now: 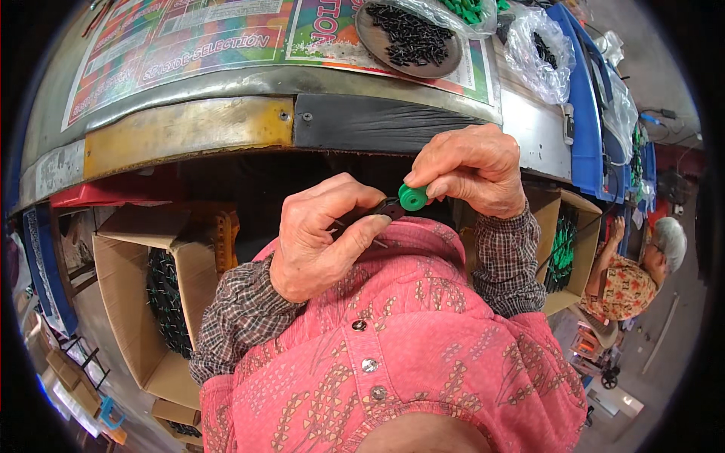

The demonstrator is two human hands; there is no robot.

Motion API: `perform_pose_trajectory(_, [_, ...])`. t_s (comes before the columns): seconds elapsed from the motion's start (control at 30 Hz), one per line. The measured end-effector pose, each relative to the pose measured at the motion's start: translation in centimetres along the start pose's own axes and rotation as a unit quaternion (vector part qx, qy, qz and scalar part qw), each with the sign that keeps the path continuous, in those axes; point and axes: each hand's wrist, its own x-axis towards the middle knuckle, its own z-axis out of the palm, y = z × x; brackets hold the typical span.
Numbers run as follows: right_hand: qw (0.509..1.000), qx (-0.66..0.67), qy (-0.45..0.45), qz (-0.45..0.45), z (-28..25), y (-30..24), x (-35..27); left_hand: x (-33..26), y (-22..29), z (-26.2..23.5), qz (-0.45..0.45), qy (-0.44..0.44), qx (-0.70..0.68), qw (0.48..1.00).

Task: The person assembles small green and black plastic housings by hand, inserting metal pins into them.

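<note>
Under a bright printed sheet (211, 41), a metal-topped counter (204, 90) curves across twelve o'clock. From the left, an open cardboard box (124, 302) at about half past eight holds dark and green pieces (168, 302). Near the centre, the left hand (325, 234) has its fingers closed on a black piece (390, 208), whose tip meets a green disc (413, 198); whether they are joined, I cannot tell. Just past twelve, a round plate (434, 72) carries small black parts (411, 38). The right hand (479, 170), at one to two o'clock, pinches the green disc between thumb and fingers. Beyond, a clear plastic bag (521, 57) sits at half past one, another cardboard box (587, 245) at three, a blue crate (585, 113) at two, and another person (630, 279) just past three.
</note>
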Motion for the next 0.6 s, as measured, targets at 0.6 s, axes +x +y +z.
perform_pose_trajectory(0.6, [0.999, -0.037, -0.008, 0.020, 1.5, 0.5, -0.1, -0.5, -0.6, 0.0, -0.061, 0.004, -0.013, 0.998])
